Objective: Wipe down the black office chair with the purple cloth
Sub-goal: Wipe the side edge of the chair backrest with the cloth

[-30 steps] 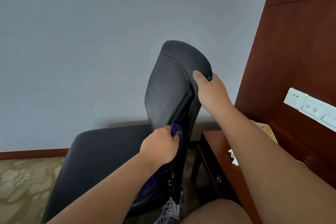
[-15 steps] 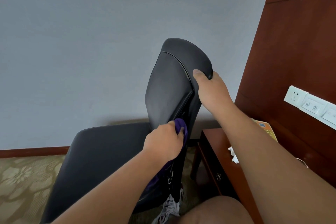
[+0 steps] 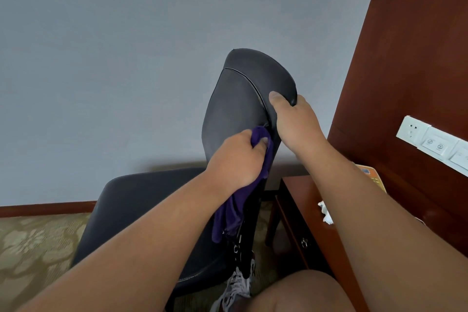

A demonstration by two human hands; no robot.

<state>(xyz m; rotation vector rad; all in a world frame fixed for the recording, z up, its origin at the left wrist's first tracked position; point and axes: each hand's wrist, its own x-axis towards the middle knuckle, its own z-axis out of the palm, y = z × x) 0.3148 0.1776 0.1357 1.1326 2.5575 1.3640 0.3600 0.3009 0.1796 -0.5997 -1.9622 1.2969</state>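
Observation:
The black office chair (image 3: 243, 99) stands in front of me, its backrest seen edge-on and its seat stretching to the left. My left hand (image 3: 235, 159) grips the bunched purple cloth (image 3: 238, 200) and presses it against the side edge of the backrest, about halfway up. The rest of the cloth hangs down below my wrist. My right hand (image 3: 296, 121) grips the top right corner of the backrest, thumb on the front face, fingers hidden behind it.
A dark wooden side table (image 3: 306, 215) stands right of the chair, with a white crumpled tissue (image 3: 325, 213) on it. A wood wall panel with a socket and switches (image 3: 433, 143) rises at the right. Patterned carpet (image 3: 33, 248) covers the floor; my knee and shoe are below.
My left hand has slid the purple cloth upward along the backrest's side edge, closer to my right hand. My right hand has kept its grip on the top corner.

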